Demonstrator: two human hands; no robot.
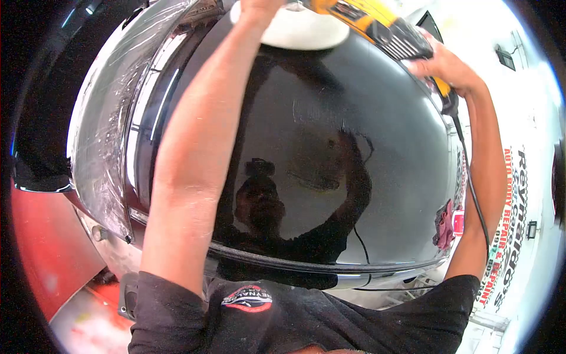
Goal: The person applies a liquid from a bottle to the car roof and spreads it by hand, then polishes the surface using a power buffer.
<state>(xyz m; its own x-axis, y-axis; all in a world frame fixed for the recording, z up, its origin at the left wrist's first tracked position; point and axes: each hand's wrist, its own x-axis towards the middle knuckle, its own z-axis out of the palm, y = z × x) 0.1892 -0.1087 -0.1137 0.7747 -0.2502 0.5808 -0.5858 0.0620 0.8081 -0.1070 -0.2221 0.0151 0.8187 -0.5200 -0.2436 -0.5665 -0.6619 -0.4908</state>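
A yellow and black polisher (377, 28) with a round white pad (306, 28) is at the top of the view, its pad against the glossy black car panel (389, 159). My right hand (445, 64) is closed around the polisher's rear handle. At the top edge, my left hand (259, 8) is at the front of the polisher, by the pad; its fingers are partly cut off by the frame. Dull smudges show on the panel below the pad, amid a dark reflection of a person with raised arms.
The polisher's black cord (471, 186) hangs beside my right forearm. A maroon cloth (443, 227) and a small pink item (458, 223) lie at the panel's right edge. Clear plastic film (106, 130) covers the car at left. A lettered wall (513, 236) stands at right.
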